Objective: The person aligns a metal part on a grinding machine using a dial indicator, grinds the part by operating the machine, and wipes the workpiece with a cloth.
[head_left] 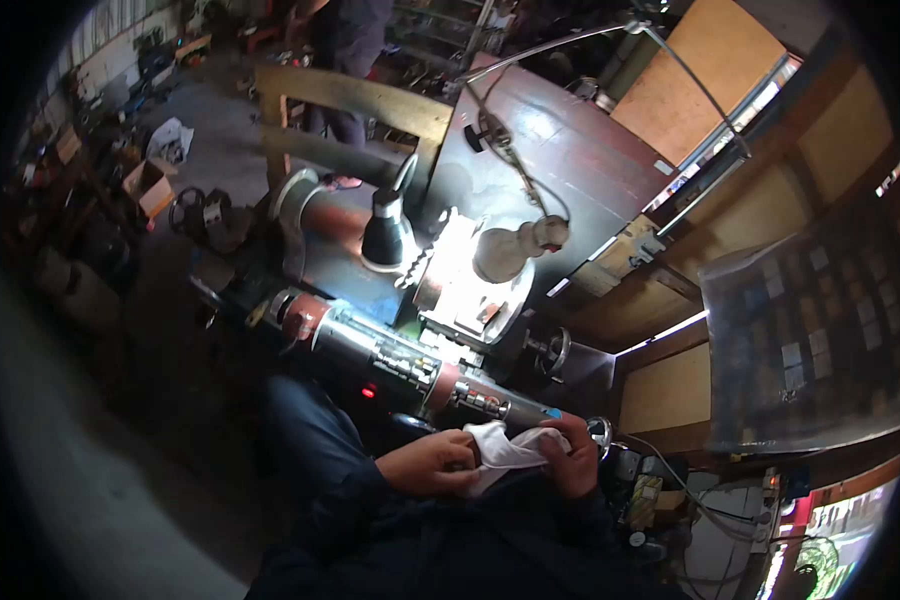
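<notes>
A white cloth (500, 452) is stretched between my two hands, close to my body at the bottom centre. My left hand (432, 463) grips its left end with curled fingers. At the right end, my right hand (573, 458) pinches the cloth between thumb and fingers. Just beyond the hands lies a long metal machine (375, 345) with red collars, running from upper left to lower right. Two lamps, one dark (388, 238) and one beige (505, 252), stand over a brightly lit metal part (470, 300).
A wooden frame (355, 95) and a large metal sheet (580, 150) stand behind the machine. Another person (348, 40) is at the top. A handwheel (550, 352) sits right of the machine. Cables and small items lie at lower right; an open cardboard box (150, 190) is at left.
</notes>
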The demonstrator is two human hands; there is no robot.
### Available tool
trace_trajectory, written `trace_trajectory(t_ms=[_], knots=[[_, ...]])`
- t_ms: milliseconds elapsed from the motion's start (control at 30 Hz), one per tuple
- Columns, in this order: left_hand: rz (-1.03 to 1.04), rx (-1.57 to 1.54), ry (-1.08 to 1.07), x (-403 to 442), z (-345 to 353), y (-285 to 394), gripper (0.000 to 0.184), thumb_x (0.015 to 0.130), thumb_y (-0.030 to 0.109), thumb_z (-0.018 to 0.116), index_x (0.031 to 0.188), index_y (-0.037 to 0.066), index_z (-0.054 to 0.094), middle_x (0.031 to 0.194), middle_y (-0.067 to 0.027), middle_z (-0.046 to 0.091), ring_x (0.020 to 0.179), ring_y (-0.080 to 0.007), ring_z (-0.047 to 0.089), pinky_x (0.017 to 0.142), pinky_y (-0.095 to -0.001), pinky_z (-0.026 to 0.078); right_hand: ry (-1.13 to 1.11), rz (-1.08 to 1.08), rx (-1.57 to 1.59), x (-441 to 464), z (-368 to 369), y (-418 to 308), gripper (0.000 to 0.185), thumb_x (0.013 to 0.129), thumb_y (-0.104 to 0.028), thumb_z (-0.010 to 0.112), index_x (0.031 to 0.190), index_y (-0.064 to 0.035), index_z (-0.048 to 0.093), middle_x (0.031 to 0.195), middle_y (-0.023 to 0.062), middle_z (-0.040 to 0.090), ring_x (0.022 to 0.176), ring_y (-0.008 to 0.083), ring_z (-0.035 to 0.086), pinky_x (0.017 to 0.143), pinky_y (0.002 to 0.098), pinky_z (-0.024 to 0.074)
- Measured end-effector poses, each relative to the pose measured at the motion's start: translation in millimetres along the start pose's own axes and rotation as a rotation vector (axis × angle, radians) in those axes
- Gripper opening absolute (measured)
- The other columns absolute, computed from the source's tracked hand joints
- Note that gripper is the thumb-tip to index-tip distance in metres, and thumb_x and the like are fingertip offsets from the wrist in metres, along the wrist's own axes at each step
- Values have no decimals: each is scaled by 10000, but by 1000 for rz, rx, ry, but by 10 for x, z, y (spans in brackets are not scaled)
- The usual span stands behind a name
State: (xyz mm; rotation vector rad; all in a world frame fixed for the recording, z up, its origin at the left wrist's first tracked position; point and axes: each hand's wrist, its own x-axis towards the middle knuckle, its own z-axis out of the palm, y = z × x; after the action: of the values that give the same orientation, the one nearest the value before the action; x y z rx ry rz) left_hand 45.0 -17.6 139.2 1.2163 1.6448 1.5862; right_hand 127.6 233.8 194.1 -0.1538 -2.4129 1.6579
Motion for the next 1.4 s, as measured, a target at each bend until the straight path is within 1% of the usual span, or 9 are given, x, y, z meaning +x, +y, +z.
trace_trajectory(t_ms=[133,367,633,767,900,1000,1033,1167,1400], knots=[[-47,-384,-117,211,169,188,229,875,190,749,827,58,568,1275,-127,571,1156,-206,547,974,-335,417,-148,162,274,-198,-469,30,406,827,-97,703,1216,-56,592,980,29,681,907,110,628,797,268,499],[-80,-450,81,650,947,193,821,835,173,815,1481,47,324,1326,-127,543,1263,-181,497,1061,-352,414,-272,91,299,-538,-420,-183,489,857,-50,737,1309,-45,553,1023,35,667,983,116,638,861,283,519],[-228,-30,152,389,782,297,233,907,243,749,978,28,695,764,-74,679,737,-100,612,692,-313,508,15,147,188,-739,-589,44,398,842,-125,789,1191,-5,641,977,32,681,925,89,635,821,246,515],[94,768,319,269,789,417,542,816,358,814,1230,60,633,1351,-214,545,1272,-297,531,1031,-398,448,48,97,140,-695,-676,206,380,834,-157,806,1147,5,664,1043,77,707,992,136,662,878,282,532],[-20,167,230,322,920,416,754,867,319,761,1466,22,413,1441,-185,488,1352,-272,472,1132,-390,372,-279,53,63,-561,-493,-66,354,844,-135,786,1147,-4,657,984,95,733,954,156,704,853,304,567],[-143,-67,208,388,993,349,420,954,312,667,1251,26,585,1008,-131,696,927,-184,665,839,-336,519,-443,-22,-168,-313,-441,-430,351,847,-151,781,1149,-20,658,951,106,743,948,167,714,841,310,569],[-155,-2,264,382,948,307,402,973,336,635,1221,21,598,963,-133,696,883,-190,667,806,-352,522,-419,-463,-474,-123,-492,-594,327,856,-130,751,1151,-22,659,876,111,740,832,190,731,749,321,583],[-119,225,404,174,773,128,392,1006,394,573,1077,13,637,851,-152,672,780,-243,669,723,-387,516,-364,-351,-287,516,-438,-1438,475,890,-80,637,1345,4,530,688,98,682,583,171,670,572,310,546],[-75,301,485,-74,765,555,308,919,323,682,948,20,632,778,-159,639,709,-265,659,647,-381,496,-542,-937,-478,1217,634,-3009,781,915,-287,669,1555,-135,248,750,167,697,672,335,690,663,430,544]])
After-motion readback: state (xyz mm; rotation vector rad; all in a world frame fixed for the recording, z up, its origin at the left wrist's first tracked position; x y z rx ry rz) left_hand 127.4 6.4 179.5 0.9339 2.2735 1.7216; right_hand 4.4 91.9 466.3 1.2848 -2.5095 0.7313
